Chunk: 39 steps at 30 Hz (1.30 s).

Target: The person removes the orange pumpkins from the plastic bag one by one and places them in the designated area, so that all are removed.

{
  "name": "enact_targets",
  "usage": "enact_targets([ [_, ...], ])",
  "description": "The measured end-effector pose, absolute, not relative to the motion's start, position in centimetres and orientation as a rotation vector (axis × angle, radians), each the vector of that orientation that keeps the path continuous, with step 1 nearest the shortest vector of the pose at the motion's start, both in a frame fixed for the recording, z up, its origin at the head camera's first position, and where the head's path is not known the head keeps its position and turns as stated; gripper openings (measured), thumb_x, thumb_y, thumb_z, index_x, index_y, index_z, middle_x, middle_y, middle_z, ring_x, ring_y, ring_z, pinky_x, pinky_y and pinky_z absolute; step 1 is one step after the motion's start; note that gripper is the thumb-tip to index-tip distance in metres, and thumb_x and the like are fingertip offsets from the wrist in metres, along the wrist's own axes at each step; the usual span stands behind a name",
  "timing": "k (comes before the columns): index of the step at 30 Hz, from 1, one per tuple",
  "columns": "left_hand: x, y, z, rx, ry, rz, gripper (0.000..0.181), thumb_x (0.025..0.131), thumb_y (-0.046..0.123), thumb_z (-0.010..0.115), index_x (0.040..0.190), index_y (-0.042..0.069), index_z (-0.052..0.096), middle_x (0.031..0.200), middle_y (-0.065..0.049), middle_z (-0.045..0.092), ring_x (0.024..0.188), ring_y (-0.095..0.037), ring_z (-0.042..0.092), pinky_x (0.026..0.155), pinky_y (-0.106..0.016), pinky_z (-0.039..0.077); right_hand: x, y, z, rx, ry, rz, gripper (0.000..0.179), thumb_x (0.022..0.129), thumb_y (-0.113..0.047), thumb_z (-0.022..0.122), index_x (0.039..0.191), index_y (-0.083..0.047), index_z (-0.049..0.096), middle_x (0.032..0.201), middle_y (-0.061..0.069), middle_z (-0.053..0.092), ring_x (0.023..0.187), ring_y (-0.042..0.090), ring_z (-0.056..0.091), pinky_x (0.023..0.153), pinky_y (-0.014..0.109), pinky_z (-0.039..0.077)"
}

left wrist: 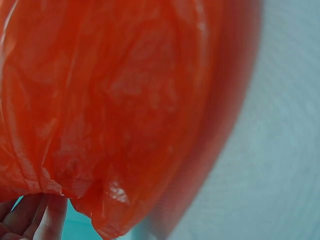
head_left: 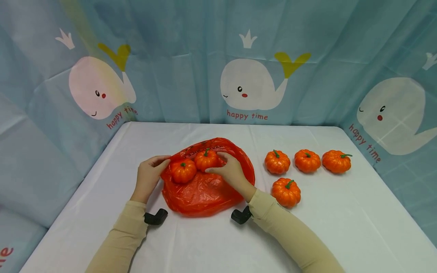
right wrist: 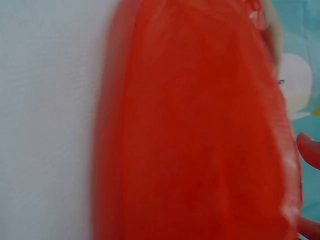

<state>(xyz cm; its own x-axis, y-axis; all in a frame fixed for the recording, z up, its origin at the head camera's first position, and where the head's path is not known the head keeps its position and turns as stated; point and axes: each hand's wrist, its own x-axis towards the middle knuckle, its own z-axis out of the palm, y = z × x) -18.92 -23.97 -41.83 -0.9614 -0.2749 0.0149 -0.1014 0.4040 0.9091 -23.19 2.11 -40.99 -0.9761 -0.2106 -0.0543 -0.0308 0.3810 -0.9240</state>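
Note:
A red plastic bag (head_left: 208, 193) lies spread with its mouth facing up. My left hand (head_left: 150, 172) pinches the left edge of the bag, and in the left wrist view its fingers (left wrist: 50, 217) show at the bag's rim. Two small orange pumpkins with green stems sit inside: one pumpkin (head_left: 183, 170) close to the left hand, the other pumpkin (head_left: 206, 159) just right of it. My right hand (head_left: 233, 172) reaches over the bag, thumb and fingers curved around the right side of that second pumpkin. Red film fills most of the right wrist view (right wrist: 200, 125).
To the right of the bag stand more small pumpkins: a back row with a left one (head_left: 277, 162), a middle one (head_left: 307, 161) and a right one (head_left: 336, 162), plus a nearer one (head_left: 286, 192) beside the right sleeve. White cloth covers the table (head_left: 191, 246); a whale-print curtain (head_left: 191, 76) hangs behind.

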Motion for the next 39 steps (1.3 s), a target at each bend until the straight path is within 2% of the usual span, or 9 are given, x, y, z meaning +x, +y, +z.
enact_targets([
  [12,-18.8,-24.1,-41.9,0.327,-2.482,-1.577,0.039,0.098,0.037,0.061,0.123,0.008,0.07,0.126,-0.014,0.068,0.116,-0.021,0.058,0.079,-0.005,0.047,-24.6,0.2,-41.8,-0.173,2.468,-1.645,0.08,0.079,-0.025,0.085,0.146,-0.006,0.047,0.149,0.011,0.05,0.133,0.029,0.05,0.11,0.046,0.045],
  [25,-18.9,-24.1,-42.0,0.294,-2.479,-1.556,0.038,0.098,0.037,0.061,0.121,0.009,0.071,0.123,-0.013,0.069,0.107,-0.012,0.058,0.078,-0.007,0.049,-25.6,-0.9,-42.3,-0.096,2.483,-1.623,0.078,0.078,-0.025,0.086,0.144,-0.006,0.048,0.141,0.014,0.056,0.125,0.032,0.055,0.108,0.047,0.047],
  [39,-19.0,-24.0,-42.0,0.319,-2.481,-1.572,0.039,0.098,0.037,0.061,0.122,0.008,0.07,0.124,-0.014,0.069,0.112,-0.02,0.058,0.078,-0.006,0.048,-25.4,-0.9,-42.7,-0.062,2.51,-1.67,0.073,0.078,-0.02,0.086,0.142,-0.009,0.052,0.14,0.012,0.057,0.125,0.032,0.055,0.108,0.046,0.047],
])
